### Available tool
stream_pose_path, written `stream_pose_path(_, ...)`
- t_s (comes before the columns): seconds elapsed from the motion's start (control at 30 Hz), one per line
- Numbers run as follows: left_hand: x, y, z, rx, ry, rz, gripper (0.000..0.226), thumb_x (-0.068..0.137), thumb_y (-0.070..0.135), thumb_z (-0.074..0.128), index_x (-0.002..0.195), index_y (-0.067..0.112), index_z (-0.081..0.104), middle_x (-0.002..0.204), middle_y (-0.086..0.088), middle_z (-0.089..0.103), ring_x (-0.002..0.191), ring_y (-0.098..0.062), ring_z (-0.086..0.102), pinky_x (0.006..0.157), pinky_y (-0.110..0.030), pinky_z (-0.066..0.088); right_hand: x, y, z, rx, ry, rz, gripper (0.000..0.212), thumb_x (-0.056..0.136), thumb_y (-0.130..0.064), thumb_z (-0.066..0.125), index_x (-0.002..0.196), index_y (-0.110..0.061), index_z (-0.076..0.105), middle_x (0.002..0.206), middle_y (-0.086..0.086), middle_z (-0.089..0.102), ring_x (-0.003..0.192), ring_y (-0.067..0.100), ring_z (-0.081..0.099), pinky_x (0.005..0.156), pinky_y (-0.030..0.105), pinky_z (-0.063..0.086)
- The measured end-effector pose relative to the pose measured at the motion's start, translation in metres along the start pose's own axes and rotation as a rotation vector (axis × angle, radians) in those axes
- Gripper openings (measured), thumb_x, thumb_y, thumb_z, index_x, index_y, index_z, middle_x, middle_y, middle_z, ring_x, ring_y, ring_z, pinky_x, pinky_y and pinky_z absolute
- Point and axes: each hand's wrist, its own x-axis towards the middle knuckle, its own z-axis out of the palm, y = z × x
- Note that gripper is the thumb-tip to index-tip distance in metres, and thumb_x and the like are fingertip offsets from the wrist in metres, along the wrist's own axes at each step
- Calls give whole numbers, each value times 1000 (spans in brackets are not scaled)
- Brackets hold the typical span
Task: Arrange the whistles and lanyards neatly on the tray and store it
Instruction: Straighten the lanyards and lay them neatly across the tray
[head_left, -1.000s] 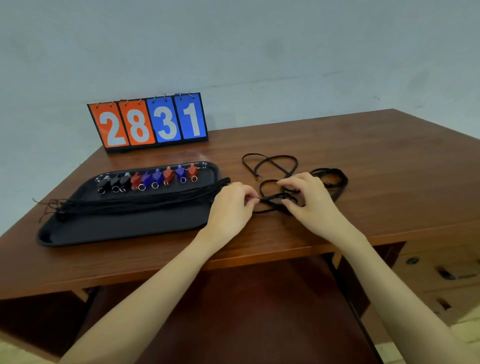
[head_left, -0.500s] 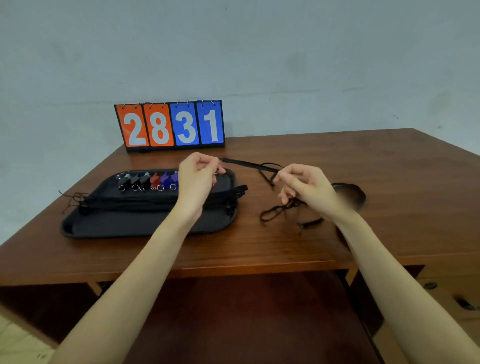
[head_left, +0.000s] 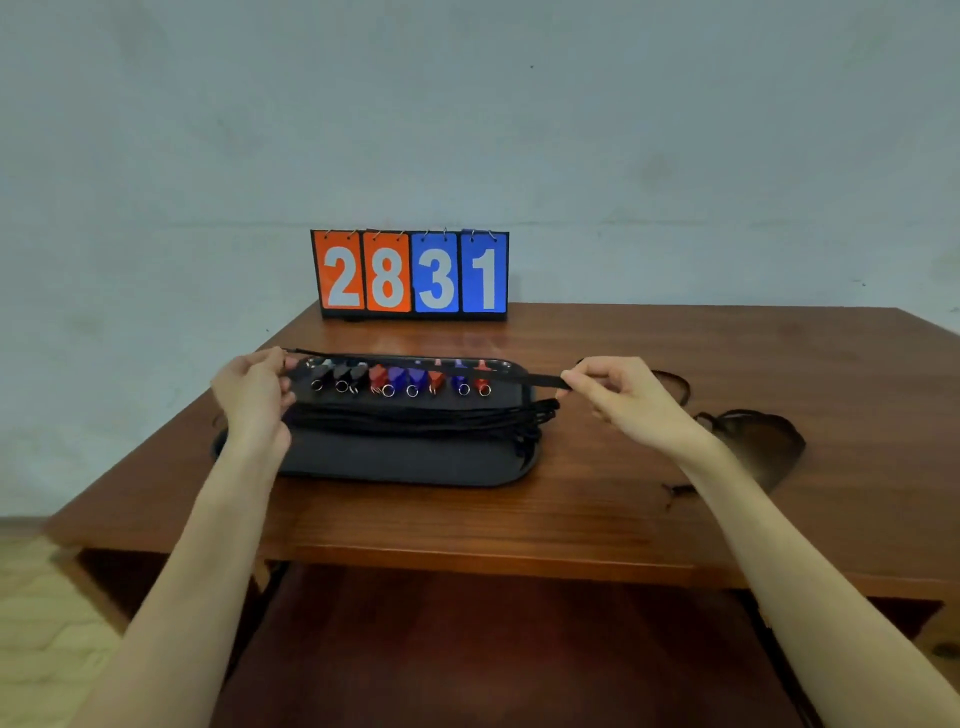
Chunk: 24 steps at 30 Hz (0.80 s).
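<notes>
A black tray (head_left: 405, 462) lies on the wooden table. Several whistles (head_left: 400, 380), black, red and blue, each with a metal ring, stand in a row along its far side. A bundle of black lanyards (head_left: 415, 418) lies straight across the tray's middle. My left hand (head_left: 254, 395) pinches one end of a black lanyard (head_left: 540, 381) at the tray's left end. My right hand (head_left: 618, 397) pinches the other end just past the tray's right edge. The lanyard is stretched taut above the whistles.
A flip scoreboard (head_left: 409, 274) reading 2831 stands at the table's back edge. Loose black lanyards (head_left: 748, 436) lie tangled on the table to the right of my right hand. The table's front edge (head_left: 467, 553) is near me, with a drawer unit at lower right.
Both hands lifted one lanyard from the loose pile, carried it left and pulled it straight over the tray. The view also shifted, putting the tray in the centre.
</notes>
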Motion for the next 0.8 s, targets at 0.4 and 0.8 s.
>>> stream_pose_path(0.4, 33, -21, -73, 506, 242, 221, 17, 85, 25, 69, 99, 15, 72, 100, -5, 70, 94, -22, 65, 85, -41, 54, 22, 3, 48, -338, 23, -64, 17, 88, -21, 64, 103, -23, 72, 103, -9, 69, 102, 8, 60, 98, 34, 47)
stream_pose_path(0.8, 35, -27, -77, 614, 253, 182, 16, 87, 19, 66, 98, 10, 73, 101, -9, 70, 96, -25, 64, 75, -34, 50, 23, 6, 71, -636, 9, -83, 21, 90, -26, 61, 109, -23, 71, 109, 1, 63, 105, 19, 51, 95, 40, 41)
